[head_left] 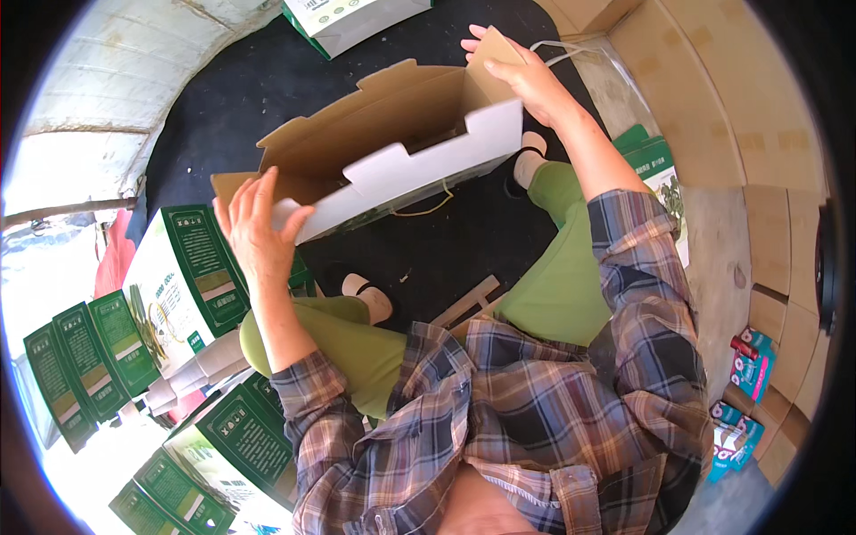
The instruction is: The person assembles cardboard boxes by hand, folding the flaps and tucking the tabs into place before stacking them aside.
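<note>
In front of me, an open cardboard box [406,183], white outside and plain brown inside, is held at a slant with its tabbed edges standing up. My left hand [259,223] grips its left end, fingers over the brown end flap and thumb by the white long side. At the far right end, my right hand [526,78] has the other upright flap between thumb and fingers. Only part of the box's inside shows, and I make out nothing lying in it. A thin yellowish cord [426,211] hangs in a loop below the white side.
Green-and-white printed cartons [178,276] stand in rows on my left. Another carton [357,22] lies at the far edge of the black mat [241,98]. Brown boxes [713,98] are stacked on my right, near blue-and-pink packets [753,366]. A green carton [655,165] stands by my right leg.
</note>
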Available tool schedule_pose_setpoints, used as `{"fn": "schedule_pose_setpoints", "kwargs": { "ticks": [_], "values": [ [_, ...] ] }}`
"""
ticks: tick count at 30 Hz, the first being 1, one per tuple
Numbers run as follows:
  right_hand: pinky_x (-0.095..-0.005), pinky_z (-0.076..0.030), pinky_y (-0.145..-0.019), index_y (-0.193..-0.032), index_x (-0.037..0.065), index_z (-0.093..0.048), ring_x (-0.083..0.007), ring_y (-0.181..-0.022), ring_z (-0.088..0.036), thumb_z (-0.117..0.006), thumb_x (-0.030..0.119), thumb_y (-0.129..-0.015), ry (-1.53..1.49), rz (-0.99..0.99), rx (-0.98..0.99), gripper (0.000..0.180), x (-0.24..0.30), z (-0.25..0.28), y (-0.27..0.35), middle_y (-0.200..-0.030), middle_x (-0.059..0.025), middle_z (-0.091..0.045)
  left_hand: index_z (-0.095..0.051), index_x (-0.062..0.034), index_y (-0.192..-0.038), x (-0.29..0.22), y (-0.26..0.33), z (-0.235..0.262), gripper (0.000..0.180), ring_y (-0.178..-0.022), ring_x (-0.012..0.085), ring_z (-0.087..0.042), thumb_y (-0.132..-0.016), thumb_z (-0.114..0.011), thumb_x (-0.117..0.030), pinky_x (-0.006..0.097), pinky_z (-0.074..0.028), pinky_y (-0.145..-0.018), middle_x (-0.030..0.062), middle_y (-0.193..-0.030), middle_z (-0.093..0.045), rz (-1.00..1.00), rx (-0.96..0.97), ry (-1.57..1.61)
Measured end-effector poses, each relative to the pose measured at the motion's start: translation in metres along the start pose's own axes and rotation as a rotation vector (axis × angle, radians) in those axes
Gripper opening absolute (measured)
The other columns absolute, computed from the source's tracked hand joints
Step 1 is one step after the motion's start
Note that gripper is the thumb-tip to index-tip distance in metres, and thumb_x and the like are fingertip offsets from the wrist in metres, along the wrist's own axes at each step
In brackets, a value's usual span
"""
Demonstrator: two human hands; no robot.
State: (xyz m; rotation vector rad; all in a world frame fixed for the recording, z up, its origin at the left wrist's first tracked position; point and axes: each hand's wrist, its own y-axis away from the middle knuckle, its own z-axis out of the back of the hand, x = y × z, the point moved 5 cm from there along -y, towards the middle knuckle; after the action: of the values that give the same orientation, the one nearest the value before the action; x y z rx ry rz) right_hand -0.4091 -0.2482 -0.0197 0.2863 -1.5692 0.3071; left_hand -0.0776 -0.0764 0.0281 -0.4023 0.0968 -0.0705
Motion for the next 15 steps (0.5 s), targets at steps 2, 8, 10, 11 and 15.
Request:
{"fn": "schedule_pose_setpoints", "kwargs": {
  "ticks": [2, 8, 10, 11, 15],
  "values": [
    [-0.0349, -0.036, -0.107, -0.144, 0.010, -0.035, -0.0197, -0.125, -0.048, -0.047, 0.008, -0.093, 0.031, 0.024, 0.005, 0.052, -0.002, 0.004, -0.001, -0.137, -0.0076, -0.050, -0.057, -0.0141, -0.126, 0.012, 0.005, -0.010, 0.060, -0.119, 0.0260, -0.051, -0.072, -0.077, -0.033, 0.054, -0.018, -0.112, 0.0068, -0.117, -0.062, 0.124, 0.079, -0.140],
    [-0.0329, -0.041, -0.103, -0.143, 0.013, -0.039, -0.0179, -0.119, -0.052, -0.046, 0.010, -0.094, 0.173, 0.091, -0.036, 0.049, -0.005, 0.009, -0.001, -0.134, -0.0065, -0.053, -0.055, -0.0169, -0.128, -0.014, 0.002, -0.038, 0.052, -0.130, 0.0278, -0.042, -0.078, -0.069, -0.015, 0.056, -0.009, -0.114, 0.0059, -0.129, -0.056, 0.130, 0.173, -0.367],
    [-0.0326, -0.041, -0.102, -0.143, 0.013, -0.038, -0.0174, -0.118, -0.052, -0.046, 0.010, -0.094, 0.221, 0.086, -0.055, 0.049, -0.005, -0.002, -0.003, -0.134, -0.0063, -0.053, -0.055, -0.0168, -0.128, -0.016, 0.003, -0.042, 0.049, -0.131, 0.0280, -0.042, -0.081, -0.066, -0.015, 0.056, -0.009, -0.114, 0.0062, -0.129, -0.055, 0.090, 0.115, -0.398],
    [-0.0324, -0.042, -0.101, -0.143, 0.014, -0.038, -0.0169, -0.118, -0.052, -0.046, 0.010, -0.094, 0.268, 0.080, -0.074, 0.050, -0.004, -0.007, -0.004, -0.133, -0.0061, -0.054, -0.055, -0.0168, -0.129, -0.018, 0.004, -0.041, 0.046, -0.131, 0.0282, -0.041, -0.083, -0.063, -0.014, 0.056, -0.010, -0.113, 0.0066, -0.129, -0.055, 0.050, 0.061, -0.430],
    [-0.0328, -0.041, -0.099, -0.144, 0.015, -0.036, -0.0216, -0.116, -0.054, -0.050, 0.011, -0.094, 0.345, 0.061, -0.082, 0.052, -0.003, -0.006, -0.003, -0.134, -0.0090, -0.053, -0.052, -0.0162, -0.132, -0.013, -0.002, -0.052, 0.046, -0.131, 0.0308, -0.041, -0.086, -0.060, -0.015, 0.059, -0.012, -0.112, 0.0079, -0.132, -0.054, 0.146, 0.111, -0.368]
  ]
}}
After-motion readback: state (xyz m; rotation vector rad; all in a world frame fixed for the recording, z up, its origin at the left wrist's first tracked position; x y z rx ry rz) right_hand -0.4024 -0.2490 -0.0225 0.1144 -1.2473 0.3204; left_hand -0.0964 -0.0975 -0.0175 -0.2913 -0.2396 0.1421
